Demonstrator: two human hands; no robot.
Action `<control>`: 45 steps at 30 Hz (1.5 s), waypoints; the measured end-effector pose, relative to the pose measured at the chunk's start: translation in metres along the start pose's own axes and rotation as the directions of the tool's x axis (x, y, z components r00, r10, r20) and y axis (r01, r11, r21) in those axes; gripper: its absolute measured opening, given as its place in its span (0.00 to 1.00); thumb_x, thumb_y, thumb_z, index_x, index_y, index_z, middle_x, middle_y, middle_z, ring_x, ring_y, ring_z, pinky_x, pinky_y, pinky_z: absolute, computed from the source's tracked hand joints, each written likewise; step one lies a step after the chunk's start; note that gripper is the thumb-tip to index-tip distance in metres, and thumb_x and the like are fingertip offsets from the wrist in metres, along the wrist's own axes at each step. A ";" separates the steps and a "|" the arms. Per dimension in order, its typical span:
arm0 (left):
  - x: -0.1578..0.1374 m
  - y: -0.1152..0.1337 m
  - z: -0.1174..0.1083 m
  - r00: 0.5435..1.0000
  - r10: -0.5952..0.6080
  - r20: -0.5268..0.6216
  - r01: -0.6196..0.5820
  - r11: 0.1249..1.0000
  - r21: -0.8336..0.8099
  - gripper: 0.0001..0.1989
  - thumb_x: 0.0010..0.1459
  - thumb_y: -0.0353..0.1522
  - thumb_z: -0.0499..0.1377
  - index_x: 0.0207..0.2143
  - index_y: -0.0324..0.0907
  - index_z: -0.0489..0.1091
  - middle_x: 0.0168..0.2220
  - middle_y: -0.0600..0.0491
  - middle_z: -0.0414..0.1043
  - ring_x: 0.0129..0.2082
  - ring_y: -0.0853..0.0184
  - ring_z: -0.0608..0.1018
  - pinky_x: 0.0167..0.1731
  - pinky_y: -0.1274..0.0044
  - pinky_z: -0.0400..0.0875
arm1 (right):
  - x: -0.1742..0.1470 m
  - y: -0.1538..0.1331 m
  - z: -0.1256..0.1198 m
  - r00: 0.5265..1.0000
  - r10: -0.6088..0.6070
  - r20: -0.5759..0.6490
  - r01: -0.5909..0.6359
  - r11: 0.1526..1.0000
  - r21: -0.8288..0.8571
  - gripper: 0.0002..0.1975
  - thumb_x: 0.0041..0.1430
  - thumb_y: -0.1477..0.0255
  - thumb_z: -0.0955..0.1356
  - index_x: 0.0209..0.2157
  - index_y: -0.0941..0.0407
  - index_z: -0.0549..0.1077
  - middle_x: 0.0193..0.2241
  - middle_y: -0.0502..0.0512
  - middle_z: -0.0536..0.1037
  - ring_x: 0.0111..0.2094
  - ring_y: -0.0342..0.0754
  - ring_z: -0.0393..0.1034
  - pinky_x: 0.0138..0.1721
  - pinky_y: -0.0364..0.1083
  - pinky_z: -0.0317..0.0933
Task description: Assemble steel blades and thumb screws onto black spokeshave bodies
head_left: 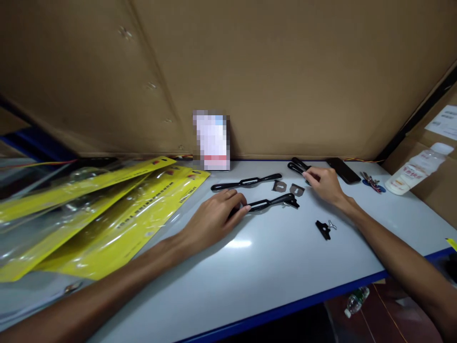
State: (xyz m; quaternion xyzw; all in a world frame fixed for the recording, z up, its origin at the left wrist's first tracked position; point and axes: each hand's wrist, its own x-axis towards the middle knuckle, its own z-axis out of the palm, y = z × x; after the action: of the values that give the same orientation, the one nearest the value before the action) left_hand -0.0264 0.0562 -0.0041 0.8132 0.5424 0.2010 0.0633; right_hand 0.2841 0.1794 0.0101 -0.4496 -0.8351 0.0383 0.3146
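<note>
On the left of the table (257, 271), at least 3 flat packages (143, 224) lie fanned and overlapping, each a yellow printed card with clear plastic. Glare on the plastic prevents confirming whether anything lies inside. At the table's right end stands a translucent white bottle (410, 174), white cap fitted; its fill level cannot be read. Below the table edge, a clear bottle (357, 301) with a green label and white cap lies on its side on the floor; contents too small to verify.

The left hand (221, 216) has its fingers curled over the near end of a slotted black tool (282, 199), thumb pressed along it. Near that tool's far end sits a small black piece with a silver screw; whether attached cannot be determined. The right hand (326, 183) is at the rear black tool (297, 164), thumb and fingertips drawn together; whether they pinch it cannot be told. Another slotted tool (262, 179) lies behind the left hand.

Between the hands lie 2 metal plates (279, 186); nearer the front edge rests 1 black clamp piece (323, 229) with a silver wing screw. A dark phone (343, 170) and keys (371, 182) lie beyond the right hand.
</note>
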 end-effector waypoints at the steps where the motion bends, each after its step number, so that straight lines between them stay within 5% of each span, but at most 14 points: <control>1: 0.001 0.000 0.000 1.000 -0.008 0.000 0.008 1.000 -0.011 0.18 0.71 0.42 0.46 0.38 0.43 0.70 0.38 0.49 0.74 0.39 0.58 0.76 0.39 0.67 0.70 | 0.003 0.008 -0.002 0.999 0.003 -0.042 -0.004 1.000 -0.015 0.18 0.67 0.63 0.64 0.27 0.55 0.76 0.22 0.52 0.76 0.24 0.46 0.65 0.30 0.46 0.54; 6: 0.005 -0.005 0.004 1.000 0.009 -0.002 -0.009 1.000 -0.004 0.17 0.70 0.42 0.47 0.40 0.42 0.71 0.37 0.49 0.75 0.35 0.60 0.77 0.35 0.69 0.69 | 0.011 0.055 -0.013 0.955 0.106 -0.278 -0.178 0.952 -0.249 0.18 0.68 0.63 0.61 0.31 0.55 0.77 0.25 0.56 0.79 0.27 0.49 0.70 0.33 0.46 0.55; 12: 0.009 -0.010 0.004 0.998 0.059 0.004 -0.059 0.998 0.024 0.17 0.70 0.42 0.48 0.40 0.42 0.72 0.38 0.49 0.76 0.34 0.61 0.77 0.33 0.72 0.68 | 0.007 0.083 -0.021 0.909 0.194 -0.369 -0.353 0.831 -0.431 0.22 0.72 0.63 0.57 0.33 0.57 0.77 0.30 0.62 0.81 0.31 0.53 0.72 0.34 0.48 0.52; 22: 0.011 -0.016 0.007 0.992 0.122 -0.023 -0.121 0.991 0.053 0.19 0.70 0.43 0.47 0.41 0.42 0.73 0.38 0.48 0.76 0.37 0.59 0.77 0.39 0.70 0.70 | 0.006 0.095 -0.011 0.927 0.201 -0.318 -0.344 0.794 -0.502 0.22 0.72 0.63 0.58 0.35 0.58 0.78 0.34 0.65 0.83 0.34 0.54 0.73 0.33 0.49 0.47; 29: 0.005 -0.004 -0.005 0.943 0.256 -0.214 -0.203 0.950 0.239 0.17 0.70 0.39 0.48 0.43 0.41 0.73 0.39 0.45 0.75 0.42 0.57 0.75 0.46 0.67 0.69 | 0.005 0.093 -0.016 0.934 0.183 -0.306 -0.326 0.785 -0.526 0.23 0.72 0.64 0.57 0.36 0.58 0.79 0.35 0.65 0.83 0.33 0.53 0.73 0.32 0.48 0.45; 37: 0.006 -0.014 -0.010 0.860 0.446 -0.248 -0.309 0.842 0.442 0.16 0.69 0.36 0.49 0.33 0.43 0.74 0.31 0.46 0.75 0.33 0.59 0.73 0.35 0.68 0.65 | 0.004 0.094 -0.013 0.947 0.179 -0.268 -0.302 0.783 -0.544 0.22 0.72 0.64 0.58 0.37 0.58 0.80 0.37 0.65 0.83 0.33 0.52 0.73 0.32 0.48 0.46; 45: 0.008 -0.031 -0.017 0.879 0.434 -0.197 -0.310 0.835 0.455 0.20 0.65 0.37 0.52 0.19 0.46 0.63 0.19 0.53 0.67 0.21 0.65 0.69 0.26 0.71 0.61 | -0.002 0.105 -0.018 0.921 0.254 -0.296 -0.380 0.755 -0.534 0.24 0.72 0.65 0.56 0.40 0.60 0.81 0.37 0.69 0.83 0.34 0.54 0.72 0.34 0.49 0.48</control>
State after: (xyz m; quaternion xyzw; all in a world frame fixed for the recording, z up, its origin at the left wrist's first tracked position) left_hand -0.0572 0.0743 0.0036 0.8598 0.4049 0.2092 -0.2303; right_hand 0.3713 0.2367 -0.0130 -0.6610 -0.6801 -0.2126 0.2351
